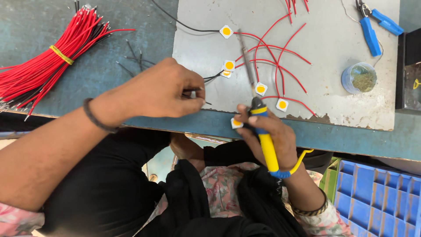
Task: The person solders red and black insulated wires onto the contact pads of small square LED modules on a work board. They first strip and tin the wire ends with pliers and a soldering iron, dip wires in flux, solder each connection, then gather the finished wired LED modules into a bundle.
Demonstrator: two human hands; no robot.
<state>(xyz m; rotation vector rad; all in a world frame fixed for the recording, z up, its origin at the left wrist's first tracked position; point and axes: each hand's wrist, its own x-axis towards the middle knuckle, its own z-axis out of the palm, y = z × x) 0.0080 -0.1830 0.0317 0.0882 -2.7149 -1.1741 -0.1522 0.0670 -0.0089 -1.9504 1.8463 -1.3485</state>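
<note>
Holding steady matters here, so the wire (209, 78) pinched in the left hand (164, 90) is best kept flat on the chip (226, 73) while the iron (258, 118), gripped by the right hand (272, 138), is eased in.

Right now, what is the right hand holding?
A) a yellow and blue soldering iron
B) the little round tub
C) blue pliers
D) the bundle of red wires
A: the right hand grips the soldering iron by its yellow and blue handle, while the pliers, wire bundle and tub lie untouched on the bench.
</note>
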